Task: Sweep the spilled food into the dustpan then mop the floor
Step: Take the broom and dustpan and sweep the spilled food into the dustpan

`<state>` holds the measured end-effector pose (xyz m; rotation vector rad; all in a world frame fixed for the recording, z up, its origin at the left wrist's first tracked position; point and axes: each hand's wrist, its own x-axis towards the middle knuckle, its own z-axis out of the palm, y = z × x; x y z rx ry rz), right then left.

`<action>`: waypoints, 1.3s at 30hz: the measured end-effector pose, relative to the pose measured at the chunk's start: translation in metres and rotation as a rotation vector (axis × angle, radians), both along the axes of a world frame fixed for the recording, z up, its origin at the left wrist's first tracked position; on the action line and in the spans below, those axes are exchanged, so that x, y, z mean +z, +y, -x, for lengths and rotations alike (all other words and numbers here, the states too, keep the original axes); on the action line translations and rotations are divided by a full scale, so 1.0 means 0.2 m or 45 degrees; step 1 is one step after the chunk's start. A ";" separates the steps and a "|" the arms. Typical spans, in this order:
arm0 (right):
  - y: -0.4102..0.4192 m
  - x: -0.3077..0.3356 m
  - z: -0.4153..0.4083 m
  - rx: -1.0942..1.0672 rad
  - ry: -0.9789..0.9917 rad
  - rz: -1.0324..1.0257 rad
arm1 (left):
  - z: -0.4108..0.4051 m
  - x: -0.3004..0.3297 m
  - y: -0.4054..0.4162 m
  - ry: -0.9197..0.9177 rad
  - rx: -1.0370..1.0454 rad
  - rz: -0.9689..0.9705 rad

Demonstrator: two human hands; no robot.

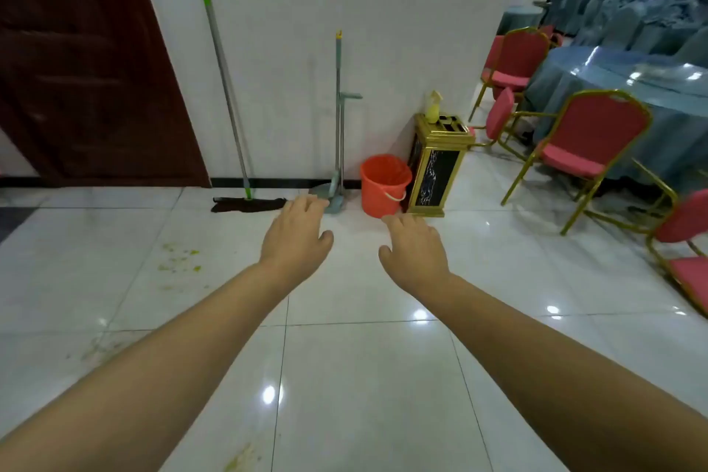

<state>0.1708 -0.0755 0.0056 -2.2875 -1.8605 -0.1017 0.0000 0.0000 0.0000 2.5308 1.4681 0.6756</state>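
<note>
- Spilled food [180, 259] lies as greenish bits on the near-left tiles.
- Dustpan [332, 199] with its broom [338, 107] stands against the far wall, mop [230, 96] leaning to its left, orange bucket [384, 185] to its right.
- Left hand [297, 238] and right hand [415, 247] reach forward, fingers relaxed, holding nothing.

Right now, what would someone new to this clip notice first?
Two bare forearms stretch forward over the glossy white tile floor, the left hand and right hand both open and holding nothing. Straight ahead, a green-handled mop and a grey broom and dustpan set lean on the white wall beside an orange bucket. Greenish spilled food speckles the tiles at left.
</note>
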 end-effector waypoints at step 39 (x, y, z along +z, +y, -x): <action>2.91 -0.53 -1.58 0.016 0.606 0.401 | -1.48 -0.56 2.79 -0.225 0.215 0.956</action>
